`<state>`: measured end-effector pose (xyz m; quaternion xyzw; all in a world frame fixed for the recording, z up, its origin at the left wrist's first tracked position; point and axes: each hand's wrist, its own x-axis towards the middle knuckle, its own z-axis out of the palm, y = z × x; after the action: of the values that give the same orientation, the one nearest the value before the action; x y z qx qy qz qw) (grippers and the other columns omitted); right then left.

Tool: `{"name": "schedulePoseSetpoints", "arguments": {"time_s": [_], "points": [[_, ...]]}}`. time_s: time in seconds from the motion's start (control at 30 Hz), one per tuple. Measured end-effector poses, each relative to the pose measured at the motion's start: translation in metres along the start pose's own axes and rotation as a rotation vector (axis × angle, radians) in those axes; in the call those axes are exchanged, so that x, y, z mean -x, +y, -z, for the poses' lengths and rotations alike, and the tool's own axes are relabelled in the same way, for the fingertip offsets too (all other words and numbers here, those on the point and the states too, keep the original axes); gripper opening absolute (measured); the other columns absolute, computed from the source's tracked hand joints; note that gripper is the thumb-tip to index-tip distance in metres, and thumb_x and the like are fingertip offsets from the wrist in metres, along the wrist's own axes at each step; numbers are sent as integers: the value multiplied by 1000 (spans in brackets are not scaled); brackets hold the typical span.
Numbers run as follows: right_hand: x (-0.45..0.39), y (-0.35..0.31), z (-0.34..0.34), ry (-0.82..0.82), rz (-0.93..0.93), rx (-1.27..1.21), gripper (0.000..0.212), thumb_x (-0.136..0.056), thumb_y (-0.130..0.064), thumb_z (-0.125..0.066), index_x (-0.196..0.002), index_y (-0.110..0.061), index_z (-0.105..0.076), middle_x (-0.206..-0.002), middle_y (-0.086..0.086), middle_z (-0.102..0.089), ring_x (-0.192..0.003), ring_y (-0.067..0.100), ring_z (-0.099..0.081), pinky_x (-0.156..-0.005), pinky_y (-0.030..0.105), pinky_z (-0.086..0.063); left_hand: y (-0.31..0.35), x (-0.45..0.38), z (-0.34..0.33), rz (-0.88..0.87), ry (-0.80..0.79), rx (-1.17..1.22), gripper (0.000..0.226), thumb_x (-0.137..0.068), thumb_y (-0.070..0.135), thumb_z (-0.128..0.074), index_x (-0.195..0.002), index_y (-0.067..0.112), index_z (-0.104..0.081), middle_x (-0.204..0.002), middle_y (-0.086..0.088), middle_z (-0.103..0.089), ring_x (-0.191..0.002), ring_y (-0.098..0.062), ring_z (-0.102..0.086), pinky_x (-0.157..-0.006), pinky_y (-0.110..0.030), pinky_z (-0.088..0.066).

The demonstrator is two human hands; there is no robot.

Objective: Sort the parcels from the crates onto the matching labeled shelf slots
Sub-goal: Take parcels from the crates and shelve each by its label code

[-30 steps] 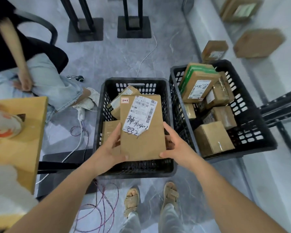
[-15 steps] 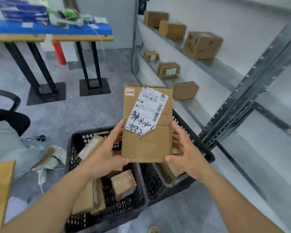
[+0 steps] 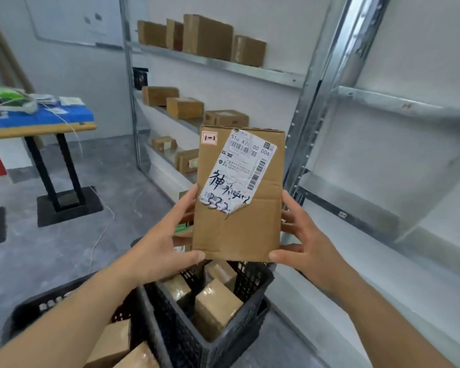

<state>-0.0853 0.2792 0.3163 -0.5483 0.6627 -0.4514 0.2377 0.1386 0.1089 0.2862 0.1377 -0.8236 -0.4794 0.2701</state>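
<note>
A flat brown parcel (image 3: 237, 229) with a white shipping label and a small red "1-1" sticker is held upright in front of me. My left hand (image 3: 168, 243) grips its lower left edge and my right hand (image 3: 303, 243) grips its lower right edge. Below stand two black crates: the right crate (image 3: 252, 288) holds several small brown parcels, and the left crate (image 3: 51, 304) also holds parcels, partly hidden by my left arm. The metal shelf unit (image 3: 311, 107) rises behind and to the right of the parcel.
Several brown boxes sit on the upper shelf (image 3: 282, 75) and on the lower shelves at the back. A table (image 3: 40, 126) with a blue top and black legs stands at left. A white cable (image 3: 101, 232) trails across the grey floor.
Both hands have lifted the parcel higher, out of the crate area. My view has risen from the crates toward the shelves, which look closer.
</note>
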Motion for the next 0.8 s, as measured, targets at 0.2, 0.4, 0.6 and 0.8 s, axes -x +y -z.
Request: {"name": "schedulePoseSetpoints", "arguments": {"time_s": [0.2,0.4,0.6,0.8], "points": [[19,1,76,122,36,54,99,-75,-16,-76,-139,-62,-15,-137,-30,-41,-122,-2,-47,-87,29,-54,32,-71,-44,-125,-71,58,106,-73,19,-79,-138,64,-7,-148,25,-29,-134,1,-34,-89,-16,-48],[37,13,158,249,71,71,99,-77,-10,-76,-138,-63,-18,-137,-33,-40,-130,-6,-37,-100,37,-48,63,-143,-105,-227,-122,39,111,-74,14,-79,-134,70,-4,-143,33,-29,-133,0,-36,-97,-27,-48],[52,26,229,341,112,102,101,-80,2,-71,-132,-68,-22,-140,-33,-36,-130,-7,-36,-94,35,-52,96,-207,-159,-306,-219,43,111,-69,32,-81,-135,68,0,-144,34,-26,-135,2,-32,-101,-35,-47],[52,39,272,388,131,202,102,-80,-5,-73,-132,-71,-15,-137,-41,-32,-127,-14,-36,-96,25,-49,107,-246,-191,-357,-195,-5,112,-76,16,-75,-135,68,4,-144,36,-23,-135,6,-30,-101,-25,-44]]}}
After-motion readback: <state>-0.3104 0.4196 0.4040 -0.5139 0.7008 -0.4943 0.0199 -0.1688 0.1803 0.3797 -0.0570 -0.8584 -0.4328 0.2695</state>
